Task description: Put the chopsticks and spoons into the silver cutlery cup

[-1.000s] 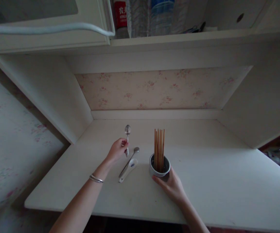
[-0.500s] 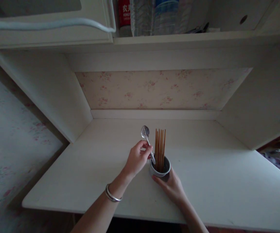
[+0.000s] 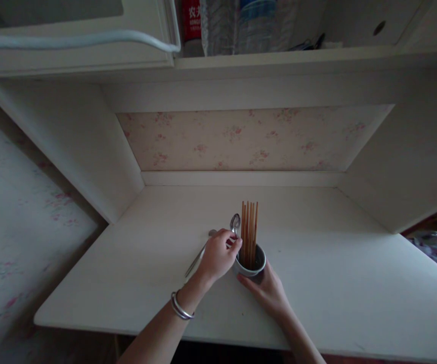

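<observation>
My left hand (image 3: 220, 253) pinches a metal spoon (image 3: 235, 222) just below its bowl, which points up. The spoon's handle is mostly hidden behind my fingers, at the left rim of a grey-white cup (image 3: 249, 273). Several brown chopsticks (image 3: 249, 232) stand upright in that cup. Wrapped round the cup's right and near side is my right hand (image 3: 267, 290), thumb across the front. A second metal utensil with a long thin handle (image 3: 194, 262) lies on the white desk (image 3: 127, 283), left of my left hand and partly covered by it.
Above the desk runs a shelf (image 3: 279, 60) with clear plastic-wrapped bottles (image 3: 256, 25) and a red-labelled item (image 3: 191, 20). A cabinet door with a long white handle (image 3: 89, 39) hangs at upper left. Side panels (image 3: 89, 151) flank the desk; its front edge lies near my forearms.
My left hand has moved slightly right and down, bringing the spoon lower against the chopsticks. The utensil lying on the desk has come into sight. My right hand stays on the cup.
</observation>
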A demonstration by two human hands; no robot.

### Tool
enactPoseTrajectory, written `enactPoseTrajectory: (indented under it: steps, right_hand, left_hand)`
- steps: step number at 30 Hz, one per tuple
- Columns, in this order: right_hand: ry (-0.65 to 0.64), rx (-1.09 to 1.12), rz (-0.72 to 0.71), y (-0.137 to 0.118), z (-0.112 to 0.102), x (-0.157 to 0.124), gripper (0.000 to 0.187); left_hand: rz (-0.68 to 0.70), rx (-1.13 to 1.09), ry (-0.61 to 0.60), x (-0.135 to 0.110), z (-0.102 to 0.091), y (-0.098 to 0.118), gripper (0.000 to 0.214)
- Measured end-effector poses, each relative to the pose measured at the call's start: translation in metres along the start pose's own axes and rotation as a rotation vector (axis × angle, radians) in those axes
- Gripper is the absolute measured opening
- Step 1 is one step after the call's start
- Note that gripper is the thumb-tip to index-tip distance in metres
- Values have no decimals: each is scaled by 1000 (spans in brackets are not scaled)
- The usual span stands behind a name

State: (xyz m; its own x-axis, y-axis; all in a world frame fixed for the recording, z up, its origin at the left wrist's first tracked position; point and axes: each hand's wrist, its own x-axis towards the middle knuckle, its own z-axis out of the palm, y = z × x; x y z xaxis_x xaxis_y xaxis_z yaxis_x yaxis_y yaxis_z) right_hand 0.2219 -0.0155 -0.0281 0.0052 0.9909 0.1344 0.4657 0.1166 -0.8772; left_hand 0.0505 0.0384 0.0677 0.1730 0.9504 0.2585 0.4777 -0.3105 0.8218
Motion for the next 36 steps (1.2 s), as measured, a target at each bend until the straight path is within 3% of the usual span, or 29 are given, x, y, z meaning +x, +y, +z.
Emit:
enactPoseTrajectory:
  steps: [10, 19, 23, 29, 33, 36]
  right_hand:
    - [9, -16, 26, -7, -2, 0, 74]
    - [-2, 0, 23, -5, -1, -1, 72]
    - [-1, -8, 6, -6, -2, -2, 72]
    - [-31, 12, 52, -8, -4, 0, 64]
    - [-129, 3, -25, -3, -13, -1, 63]
    - [-27, -39, -85, -1, -25, -8, 61]
  left_hand:
    - [-119, -101, -39, -9, 4, -9, 28]
    - [-273, -558, -76, -41, 4, -15, 32]
    - [-226, -694, -153, -62, 11, -19, 58]
    - [-47, -561, -120, -63, 35, -25, 76]
    - [-21, -487, -58, -55, 45, -30, 79]
    - [-63, -468, -57, -53, 47, -32, 76]
